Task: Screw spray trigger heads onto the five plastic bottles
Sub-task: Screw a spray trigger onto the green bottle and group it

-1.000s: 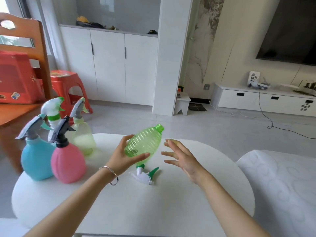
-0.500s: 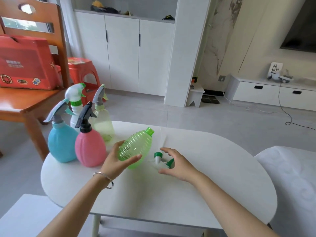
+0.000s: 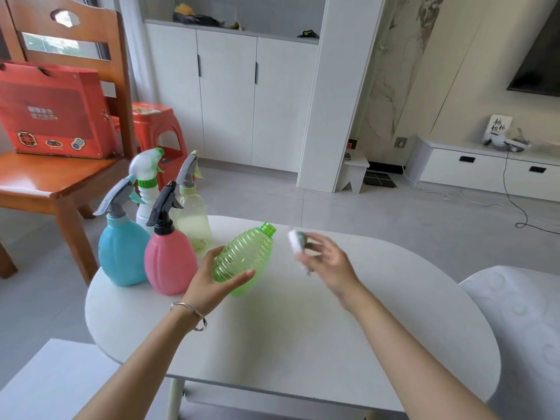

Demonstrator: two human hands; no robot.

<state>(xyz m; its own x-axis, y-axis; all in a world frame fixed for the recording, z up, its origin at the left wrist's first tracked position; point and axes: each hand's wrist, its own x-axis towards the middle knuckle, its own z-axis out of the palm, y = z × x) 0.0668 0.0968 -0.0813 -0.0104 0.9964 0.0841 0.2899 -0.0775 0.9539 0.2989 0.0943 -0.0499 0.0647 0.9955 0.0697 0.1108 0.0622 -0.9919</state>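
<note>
Left hand (image 3: 212, 287): grips the green ribbed bottle (image 3: 244, 257) round its lower body, thumb on the near side, fingers wrapped behind. The bottle is tilted, its open threaded neck pointing up and to the right. No trigger head is fitted on it. Whether its base touches the table (image 3: 303, 334) cannot be determined.

Right hand (image 3: 328, 263): holds the spray trigger head (image 3: 296, 241) in its curled fingers, just to the right of the bottle neck and apart from it. The head is white with a green part. It is motion-blurred, so its orientation cannot be read.

Four bottles stand upright in a group at the far left of the white oval table, each with a trigger head fitted:
- blue bottle (image 3: 121, 256), grey head, front left;
- pink bottle (image 3: 169, 265), black head, just beside the blue one;
- white bottle (image 3: 145, 192), white and green head, rear;
- pale yellow bottle (image 3: 194, 221), grey head, rear right.

A silver bracelet (image 3: 194, 315) sits on the left wrist. A wooden chair (image 3: 63, 180) carrying a red box (image 3: 54, 110) stands left of the table.
</note>
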